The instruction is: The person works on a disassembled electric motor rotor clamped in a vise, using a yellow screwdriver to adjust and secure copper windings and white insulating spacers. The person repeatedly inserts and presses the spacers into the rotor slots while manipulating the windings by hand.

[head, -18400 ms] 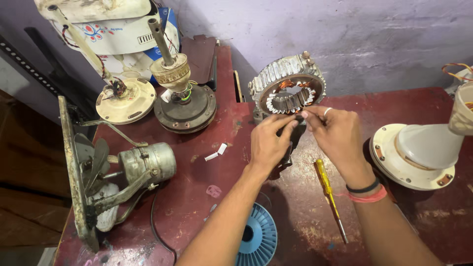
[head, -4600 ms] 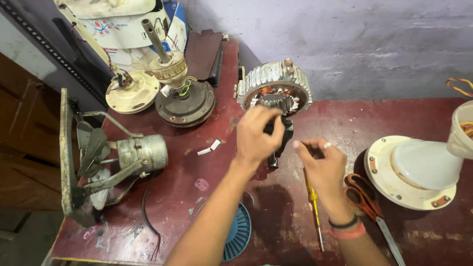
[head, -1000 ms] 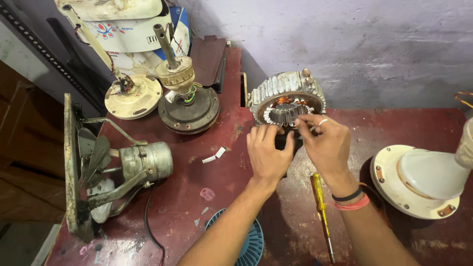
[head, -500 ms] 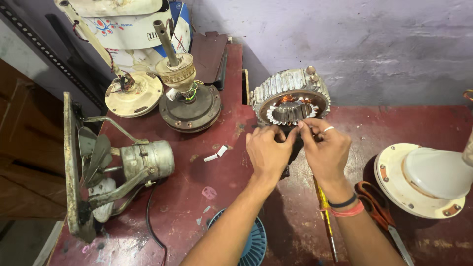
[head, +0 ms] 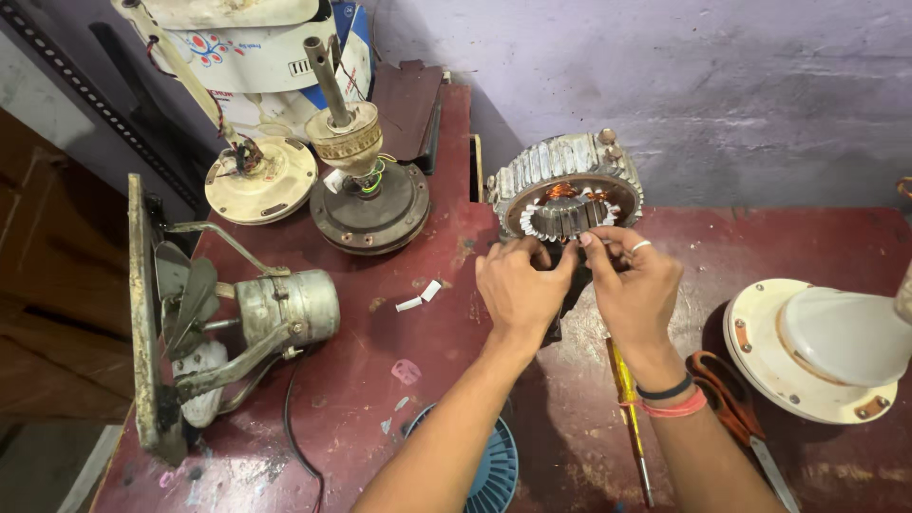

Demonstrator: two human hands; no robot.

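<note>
Dull grey metal stator point(head: 568, 180) with copper windings; scuffed, matt maroon-painted table point(head: 456, 313).

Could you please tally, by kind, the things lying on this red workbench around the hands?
Stator with copper windings, touched by left hand and right hand: 1
Motor assemblies (shafted motor, cream motor base, exhaust fan): 3
Cream cover: 1
Yellow screwdriver: 1
Orange scissors: 1
Blue grille: 1
Total: 8

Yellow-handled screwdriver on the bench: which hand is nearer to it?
Right. The right hand sits just above the yellow-handled screwdriver, its wrist over the handle; the left hand is farther off, to its left.
</note>
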